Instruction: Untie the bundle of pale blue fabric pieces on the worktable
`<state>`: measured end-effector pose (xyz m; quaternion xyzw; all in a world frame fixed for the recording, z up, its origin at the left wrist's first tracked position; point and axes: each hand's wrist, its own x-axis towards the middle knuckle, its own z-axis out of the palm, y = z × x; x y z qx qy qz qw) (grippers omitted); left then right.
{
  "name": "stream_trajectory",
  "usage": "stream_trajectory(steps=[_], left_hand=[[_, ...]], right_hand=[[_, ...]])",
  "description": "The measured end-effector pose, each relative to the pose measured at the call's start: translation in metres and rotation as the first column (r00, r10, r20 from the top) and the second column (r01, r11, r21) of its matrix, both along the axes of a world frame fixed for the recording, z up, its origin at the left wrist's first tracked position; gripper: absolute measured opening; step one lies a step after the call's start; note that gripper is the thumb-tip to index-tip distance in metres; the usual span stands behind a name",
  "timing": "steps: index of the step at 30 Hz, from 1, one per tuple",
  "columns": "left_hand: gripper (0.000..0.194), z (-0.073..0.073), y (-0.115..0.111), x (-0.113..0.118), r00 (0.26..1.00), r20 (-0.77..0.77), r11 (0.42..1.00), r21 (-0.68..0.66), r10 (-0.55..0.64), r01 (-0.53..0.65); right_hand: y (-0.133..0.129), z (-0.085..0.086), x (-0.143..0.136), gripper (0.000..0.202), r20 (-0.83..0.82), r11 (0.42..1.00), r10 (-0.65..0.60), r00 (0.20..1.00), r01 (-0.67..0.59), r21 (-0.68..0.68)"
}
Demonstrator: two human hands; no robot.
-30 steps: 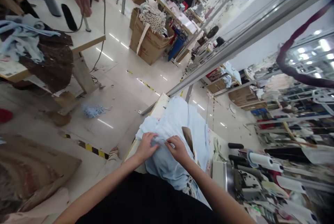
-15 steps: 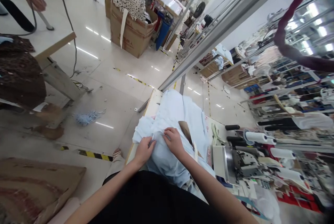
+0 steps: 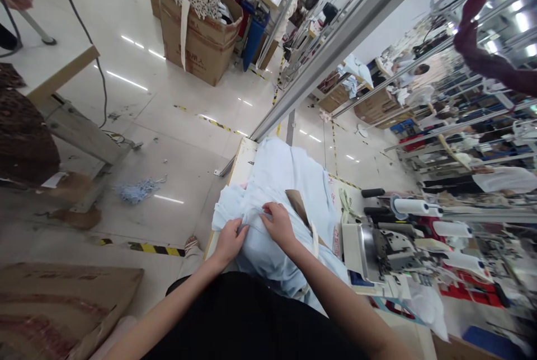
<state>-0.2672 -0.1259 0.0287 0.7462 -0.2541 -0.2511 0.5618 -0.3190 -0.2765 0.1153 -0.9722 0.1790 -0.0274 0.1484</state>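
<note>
A heap of pale blue cloth (image 3: 285, 181) is piled on the table (image 3: 241, 167), reaching from its far edge down to the person's lap. The left hand (image 3: 229, 241) is laid on the near left part of the cloth, its fingers curled and pressed together on a gathered fold, which is pinched between thumb and fingers. The right hand (image 3: 277, 224) is set just beside it, knuckles up, with the fingers bent down onto the same fold; whether the cloth is gripped there or only pressed cannot be told. The two hands are nearly touching. A brown card (image 3: 298, 203) is seen poking out of the cloth just right of the right hand. A sewing machine (image 3: 386, 251) is placed to the right, near the cloth. Beyond the table, a cardboard box (image 3: 197, 41) heaped with spotted fabric is seen on the floor (image 3: 168, 125).
</note>
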Motion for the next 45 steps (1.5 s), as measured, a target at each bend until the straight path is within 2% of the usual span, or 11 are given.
stream_trajectory(steps=[2, 7, 10, 14, 17, 20, 26, 31, 39, 45], left_hand=[[0.025, 0.0, 0.0, 0.001, 1.0, -0.009, 1.0, 0.001, -0.011, 0.011], [0.026, 0.0, 0.001, 0.003, 0.999, -0.023, 1.0, -0.001, -0.029, 0.029], [0.026, -0.002, 0.001, 0.004, 1.0, -0.018, 1.0, -0.015, -0.024, 0.024], [0.025, -0.002, -0.001, 0.008, 0.997, 0.007, 0.996, -0.048, 0.075, -0.075], [0.035, -0.001, -0.006, 0.015, 0.987, 0.026, 0.986, -0.064, 0.157, -0.155], [0.04, 0.002, -0.013, 0.021, 0.987, 0.044, 0.984, -0.091, 0.156, -0.152], [0.023, 0.005, -0.015, 0.025, 0.991, 0.055, 0.986, -0.12, 0.121, -0.114], [0.012, 0.003, -0.011, 0.021, 0.993, 0.039, 0.987, -0.126, 0.11, -0.104], [0.008, -0.004, -0.008, 0.018, 0.986, 0.069, 0.975, -0.175, 0.151, -0.137], [0.013, 0.002, 0.0, 0.012, 0.974, 0.151, 0.959, -0.251, 0.17, -0.129]], right_hand=[[-0.002, 0.001, -0.003, 0.02, -0.011, 1.0, -0.019, 1.0, 0.02, 0.008], [-0.007, 0.004, -0.012, 0.004, -0.048, 1.0, -0.017, 0.999, 0.018, 0.01], [-0.008, 0.004, -0.014, 0.006, -0.045, 1.0, -0.013, 0.999, 0.014, 0.017], [-0.008, 0.002, -0.013, 0.007, -0.023, 0.999, -0.014, 1.0, 0.015, 0.042], [-0.009, 0.002, -0.014, 0.008, -0.011, 0.998, -0.017, 1.0, 0.018, 0.065], [-0.009, 0.002, -0.016, 0.008, -0.001, 0.996, -0.024, 1.0, 0.024, 0.086], [-0.008, 0.004, -0.019, 0.007, 0.012, 0.991, -0.038, 0.999, 0.037, 0.131], [-0.009, 0.001, -0.019, 0.007, 0.015, 0.988, -0.066, 0.998, 0.063, 0.143], [-0.011, -0.001, -0.018, 0.004, 0.026, 0.986, -0.061, 0.998, 0.056, 0.155], [-0.006, 0.006, -0.026, 0.004, 0.082, 0.986, -0.007, 0.997, -0.007, 0.169]])
